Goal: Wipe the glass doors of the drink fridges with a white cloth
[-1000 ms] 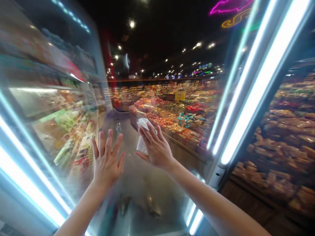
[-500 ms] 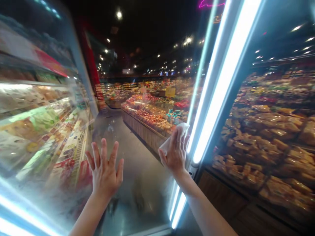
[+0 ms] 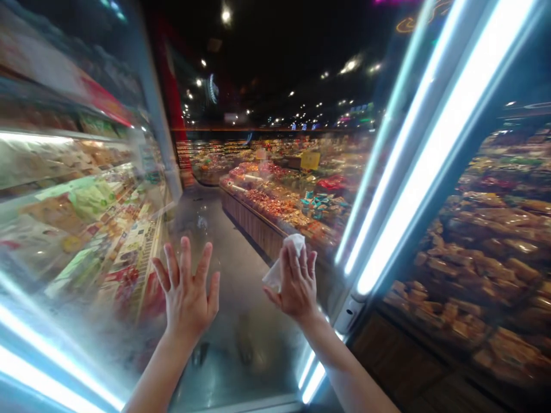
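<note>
My left hand [image 3: 188, 292] is open, its fingers spread and its palm turned away from me, flat toward the glass pane [image 3: 241, 367]. It holds nothing. My right hand [image 3: 296, 284] presses a thin white wipe [image 3: 272, 276] toward the same pane, with its fingers over it. Part of the wipe sticks out past the fingertips and to the left of the palm; the rest is hidden under the hand. Whether the left palm actually touches the glass cannot be made out.
Bright light tubes [image 3: 443, 149] slant along the pane's right edge, with more tubes [image 3: 47, 350] at lower left. Shelves of packaged goods [image 3: 99, 229] are at left. Bins of wrapped goods [image 3: 275, 195] line the aisle [image 3: 206, 223]; heaped packets [image 3: 486, 252] are at right.
My right hand has moved left and slightly down with the wipe, away from the light tubes. The left hand stays nearly in place. The view has turned slightly left.
</note>
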Available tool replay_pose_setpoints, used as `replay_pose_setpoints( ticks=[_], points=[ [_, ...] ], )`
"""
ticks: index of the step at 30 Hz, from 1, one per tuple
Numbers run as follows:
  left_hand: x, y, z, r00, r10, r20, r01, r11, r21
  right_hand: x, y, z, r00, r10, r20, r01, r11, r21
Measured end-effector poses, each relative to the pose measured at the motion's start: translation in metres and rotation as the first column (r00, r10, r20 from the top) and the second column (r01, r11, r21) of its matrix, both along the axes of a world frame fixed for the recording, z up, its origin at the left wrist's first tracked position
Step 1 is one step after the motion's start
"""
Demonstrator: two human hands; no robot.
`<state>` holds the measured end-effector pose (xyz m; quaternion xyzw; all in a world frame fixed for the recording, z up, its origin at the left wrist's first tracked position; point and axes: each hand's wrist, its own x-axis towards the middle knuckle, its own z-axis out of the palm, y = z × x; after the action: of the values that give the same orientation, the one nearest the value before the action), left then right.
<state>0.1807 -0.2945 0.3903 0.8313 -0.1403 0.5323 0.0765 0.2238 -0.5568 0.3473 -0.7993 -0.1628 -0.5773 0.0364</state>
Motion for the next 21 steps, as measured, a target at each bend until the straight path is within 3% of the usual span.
replay_pose_setpoints(
  ticks=[4,5,8,9,13,18,21],
  points=[
    [-0.001,0.017,0.0,1.0,0.019,0.007,-0.019,1.0,-0.024,0.0,0.017,0.0,0.997,-0.073,0.0,0.071,0.975,0.208],
    [-0.001,0.023,0.0,1.0,0.022,0.012,-0.022,0.999,-0.026,0.0,0.023,-0.001,0.998,-0.056,-0.006,0.056,0.981,0.185],
    [-0.001,0.042,0.001,1.0,0.025,0.019,-0.024,0.999,-0.029,-0.001,0.044,-0.003,1.0,0.029,-0.007,-0.029,0.996,-0.082],
    [-0.001,0.049,0.001,1.0,0.024,0.02,-0.023,0.999,-0.029,-0.001,0.051,-0.003,0.999,0.032,0.004,-0.031,0.993,-0.116],
    [-0.001,0.08,0.002,0.999,0.023,0.037,-0.022,0.999,-0.033,0.0,0.089,0.003,0.998,-0.044,0.048,0.038,0.992,0.123],
    [-0.001,0.118,0.006,0.999,0.022,0.037,-0.019,0.997,-0.074,0.0,0.149,0.019,0.998,0.055,0.04,-0.053,0.997,-0.065],
    [-0.002,0.139,0.006,0.998,0.027,0.059,-0.022,0.996,-0.09,0.002,0.18,0.029,0.997,0.029,0.07,-0.036,0.994,0.106]
  ],
)
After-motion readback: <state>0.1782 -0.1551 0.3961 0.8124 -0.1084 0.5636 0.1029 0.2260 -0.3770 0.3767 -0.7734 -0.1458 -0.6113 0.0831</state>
